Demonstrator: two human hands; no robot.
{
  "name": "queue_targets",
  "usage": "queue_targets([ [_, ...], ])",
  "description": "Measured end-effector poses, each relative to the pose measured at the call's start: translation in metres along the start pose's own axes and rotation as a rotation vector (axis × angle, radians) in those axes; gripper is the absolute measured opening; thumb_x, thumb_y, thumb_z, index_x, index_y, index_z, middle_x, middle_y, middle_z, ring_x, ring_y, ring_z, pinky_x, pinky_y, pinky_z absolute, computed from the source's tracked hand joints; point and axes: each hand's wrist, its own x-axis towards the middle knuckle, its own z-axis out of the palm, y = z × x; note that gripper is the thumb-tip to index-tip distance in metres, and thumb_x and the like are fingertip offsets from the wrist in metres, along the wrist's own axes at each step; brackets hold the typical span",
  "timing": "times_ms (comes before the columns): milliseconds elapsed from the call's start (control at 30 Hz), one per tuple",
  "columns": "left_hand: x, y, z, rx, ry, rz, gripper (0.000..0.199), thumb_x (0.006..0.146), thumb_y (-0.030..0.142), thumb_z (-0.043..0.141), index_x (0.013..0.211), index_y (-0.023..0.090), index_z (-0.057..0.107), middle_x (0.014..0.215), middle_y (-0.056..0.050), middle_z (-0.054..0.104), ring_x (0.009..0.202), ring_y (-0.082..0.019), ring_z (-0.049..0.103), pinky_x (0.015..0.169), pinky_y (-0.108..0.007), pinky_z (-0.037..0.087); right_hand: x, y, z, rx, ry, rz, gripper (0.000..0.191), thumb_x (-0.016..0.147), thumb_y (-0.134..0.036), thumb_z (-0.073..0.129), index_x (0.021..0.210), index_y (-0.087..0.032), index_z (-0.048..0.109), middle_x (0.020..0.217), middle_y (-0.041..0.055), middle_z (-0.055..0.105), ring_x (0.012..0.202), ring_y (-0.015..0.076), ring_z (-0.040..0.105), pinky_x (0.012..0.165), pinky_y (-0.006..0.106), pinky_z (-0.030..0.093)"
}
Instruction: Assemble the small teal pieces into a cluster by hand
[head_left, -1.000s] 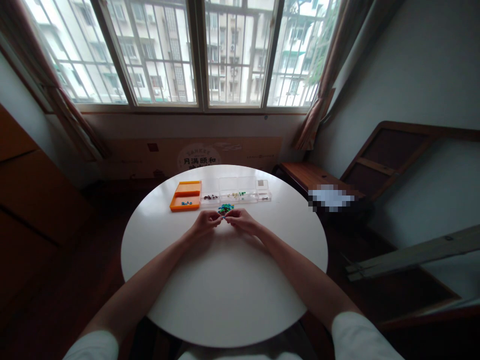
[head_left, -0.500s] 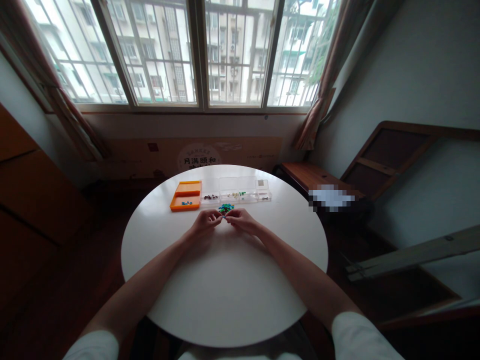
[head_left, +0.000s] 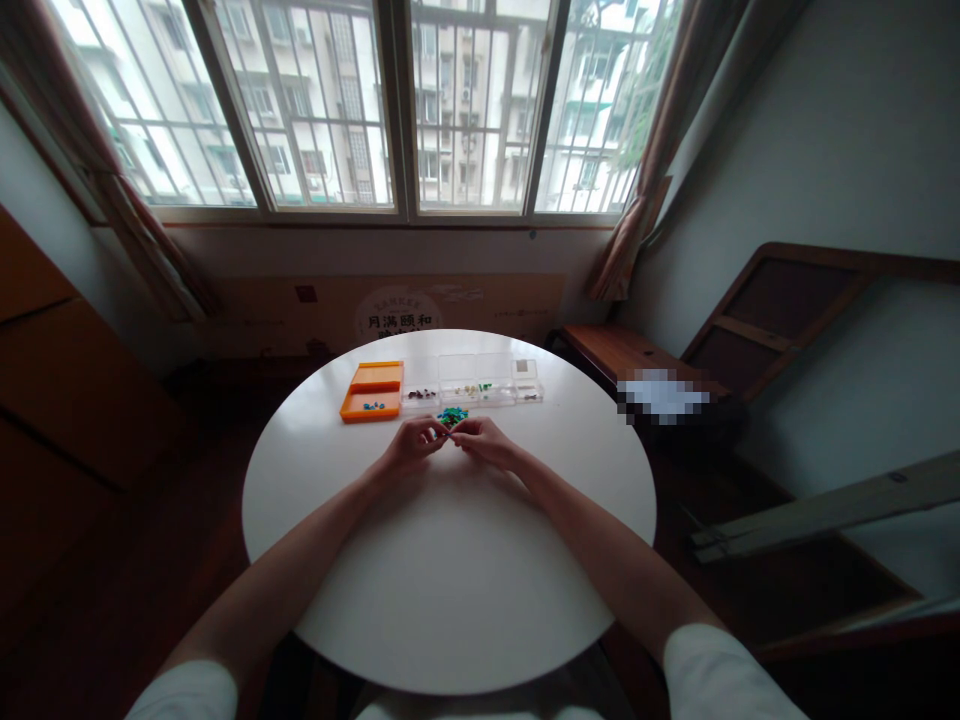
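My left hand (head_left: 414, 441) and my right hand (head_left: 481, 440) meet fingertip to fingertip over the white round table (head_left: 450, 580). Both are closed in a pinch around something tiny between them, too small to name. Just beyond the fingertips lies a pile of small blue and green pieces (head_left: 453, 414), partly hidden by the fingers. Behind and left of my left hand, an orange tray (head_left: 376, 374) holds a few blue pieces (head_left: 373, 406). Clear plastic boxes (head_left: 495, 372) stand to its right, with small dark brown (head_left: 421, 394), pale and green pieces inside.
A wooden bench (head_left: 622, 350) with a blurred pale item on it stands beyond the table at the right. Behind the table, a long printed cardboard box (head_left: 300, 310) leans below the window. My forearms cross the table's near half.
The fingertips have shifted very slightly around the tiny thing between them. Both hands stay in nearly the same place.
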Motion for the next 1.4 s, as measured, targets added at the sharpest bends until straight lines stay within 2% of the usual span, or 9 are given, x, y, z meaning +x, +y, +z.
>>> queue_targets([
  [433,0.0014,-0.0018,0.0001,-0.011,0.003,-0.007,0.020,0.076,0.031,0.062,0.078,0.012,0.068,0.066,-0.003,0.062,0.050,-0.006,0.056,0.046,-0.015,0.043,0.0000,0.0002,-0.0007,-0.004,0.003,0.002,0.030,0.066,-0.039,0.066,0.076,-0.010,0.066,0.058,-0.0004,0.054,0.050,0.0076,0.043,0.048,0.022,0.031],
  [1067,0.0013,-0.0011,0.0003,-0.031,0.000,-0.029,0.019,0.075,0.030,0.063,0.078,0.012,0.068,0.067,-0.004,0.063,0.050,-0.007,0.056,0.046,-0.016,0.044,0.0003,-0.0008,-0.0002,0.033,0.015,0.017,0.022,0.065,-0.030,0.065,0.075,-0.011,0.066,0.059,-0.0004,0.055,0.052,0.0087,0.045,0.050,0.022,0.033],
  [1400,0.0011,0.0003,-0.0005,-0.047,-0.007,-0.028,0.022,0.076,0.032,0.062,0.077,0.011,0.067,0.069,-0.005,0.063,0.049,-0.007,0.056,0.046,-0.017,0.043,-0.0009,-0.0021,0.0001,0.087,0.006,0.017,0.029,0.064,-0.035,0.067,0.079,-0.011,0.066,0.061,-0.0001,0.056,0.053,0.0083,0.046,0.053,0.023,0.034],
])
